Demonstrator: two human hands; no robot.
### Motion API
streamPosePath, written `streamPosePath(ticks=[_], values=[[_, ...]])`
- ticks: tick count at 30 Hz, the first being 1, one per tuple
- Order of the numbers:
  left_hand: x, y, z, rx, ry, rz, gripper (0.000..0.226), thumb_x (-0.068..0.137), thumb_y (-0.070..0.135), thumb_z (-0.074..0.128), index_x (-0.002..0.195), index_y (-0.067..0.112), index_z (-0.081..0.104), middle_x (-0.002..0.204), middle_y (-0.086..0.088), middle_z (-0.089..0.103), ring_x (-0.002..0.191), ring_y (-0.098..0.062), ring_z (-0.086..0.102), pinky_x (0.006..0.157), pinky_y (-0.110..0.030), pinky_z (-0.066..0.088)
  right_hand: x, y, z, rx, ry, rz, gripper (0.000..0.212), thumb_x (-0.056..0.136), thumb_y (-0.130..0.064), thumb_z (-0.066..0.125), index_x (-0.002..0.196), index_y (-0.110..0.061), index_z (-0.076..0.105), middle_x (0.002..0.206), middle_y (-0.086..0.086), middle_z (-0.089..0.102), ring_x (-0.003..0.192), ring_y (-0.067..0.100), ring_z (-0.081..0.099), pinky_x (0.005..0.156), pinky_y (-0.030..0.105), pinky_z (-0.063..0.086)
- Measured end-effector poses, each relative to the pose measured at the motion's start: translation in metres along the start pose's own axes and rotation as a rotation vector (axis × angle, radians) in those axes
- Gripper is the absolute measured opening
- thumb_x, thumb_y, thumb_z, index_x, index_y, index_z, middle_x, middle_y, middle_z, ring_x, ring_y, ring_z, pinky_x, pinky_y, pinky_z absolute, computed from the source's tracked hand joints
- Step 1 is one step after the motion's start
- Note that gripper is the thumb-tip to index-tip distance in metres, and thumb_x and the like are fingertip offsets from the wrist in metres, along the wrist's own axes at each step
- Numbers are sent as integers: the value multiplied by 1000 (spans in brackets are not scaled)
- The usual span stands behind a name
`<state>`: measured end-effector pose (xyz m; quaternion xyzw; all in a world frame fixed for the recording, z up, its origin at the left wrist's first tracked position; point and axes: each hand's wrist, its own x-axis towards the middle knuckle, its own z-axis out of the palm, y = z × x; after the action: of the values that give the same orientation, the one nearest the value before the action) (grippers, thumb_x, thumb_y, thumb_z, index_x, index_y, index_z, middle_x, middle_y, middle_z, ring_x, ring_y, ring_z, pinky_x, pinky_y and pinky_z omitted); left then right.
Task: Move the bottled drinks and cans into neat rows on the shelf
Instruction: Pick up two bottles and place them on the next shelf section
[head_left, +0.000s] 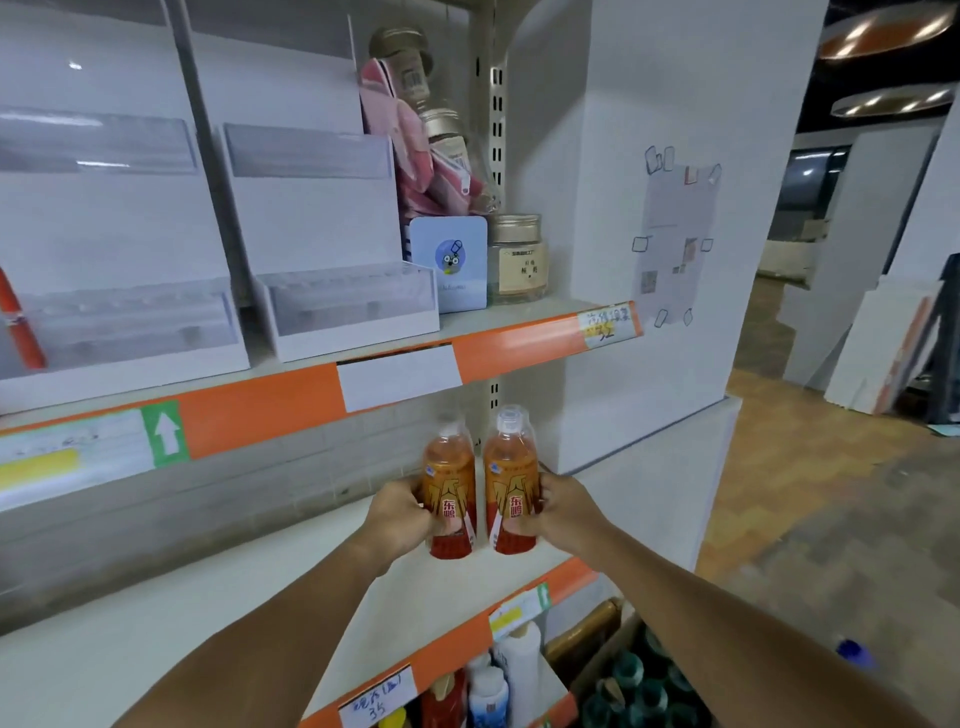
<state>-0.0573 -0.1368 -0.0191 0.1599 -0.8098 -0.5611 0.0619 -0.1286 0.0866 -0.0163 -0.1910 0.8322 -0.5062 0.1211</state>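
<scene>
Head cam: left hand (400, 512) fingers wrapped around left clear plastic bottle of orange drink with orange-red label (450, 493); right hand (558, 506) wrapped the same way around right matching orange-drink bottle (511, 486); both bottles upright, side by side, narrow gap between them, clear caps up; bases at or just above the white middle shelf board (260, 587) near its right end, contact probably but can't confirm, hands cover part of the lower labels; orange price strip (452, 644) runs along that shelf's front edge; upper shelf carries white tiered display stands (332, 249), a pale blue rounded card with a cartoon figure (449, 262), a gold-lidded glass jar (517, 260); lower shelf shows white plastic bottles (519, 665); cardboard box of dark green-capped bottles (639, 691) on the floor, right of the unit.
</scene>
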Motion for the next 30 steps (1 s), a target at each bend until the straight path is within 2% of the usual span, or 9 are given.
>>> streamPosePath(ticks=[4,8,14,18,21,25,28,30], values=[[30,0,-3,15,23,-10,43,66,4,91,95,30,72,98,9,76,98,-13,70,94,-40,56,35,5,1,5,-11,10,56,67,-11,89,118,-20,68,108,-6,75,102,13,70,98,44,55],[53,-2,-7,67,53,-23,45,66,11,92,105,24,73,100,9,76,100,-16,69,85,-31,52,65,12,2,3,-16,22,54,66,-15,90,116,-20,69,107,-5,75,102,15,70,97,44,55],[74,-4,-5,110,84,-60,53,71,17,91,119,20,68,113,2,73,105,-19,65,91,-35,50,104,23,3,2,-44,20,51,66,-19,91,112,-25,70,106,-6,75,103,16,70,97,46,55],[88,-6,1,119,107,-93,54,72,18,91,120,19,67,120,-1,72,114,-24,64,97,-39,51,131,33,2,31,-100,22,52,61,-21,92,106,-30,69,107,-5,75,106,20,69,97,49,54],[98,-8,8,115,137,-114,53,70,16,91,118,18,68,119,-1,73,117,-26,64,96,-38,52,153,42,3,34,-132,3,45,58,-22,93,95,-33,70,102,-7,76,102,19,71,94,48,56],[110,-9,16,80,189,-143,55,68,12,92,118,15,69,120,-3,73,118,-27,64,100,-42,53,177,52,4,24,-194,-7,38,59,-16,94,84,-34,72,90,-14,77,93,13,73,84,41,61],[119,-12,20,49,228,-162,56,67,9,92,118,13,69,118,-3,73,117,-27,64,102,-45,52,193,57,5,-2,-227,-32,35,60,-18,94,79,-39,74,89,-16,77,84,6,74,68,27,61],[125,-13,21,33,254,-176,56,66,6,92,117,12,69,117,-3,73,116,-27,65,100,-43,53,203,59,6,-27,-234,-68,34,61,-20,94,77,-42,74,87,-18,76,78,0,73,62,19,58]])
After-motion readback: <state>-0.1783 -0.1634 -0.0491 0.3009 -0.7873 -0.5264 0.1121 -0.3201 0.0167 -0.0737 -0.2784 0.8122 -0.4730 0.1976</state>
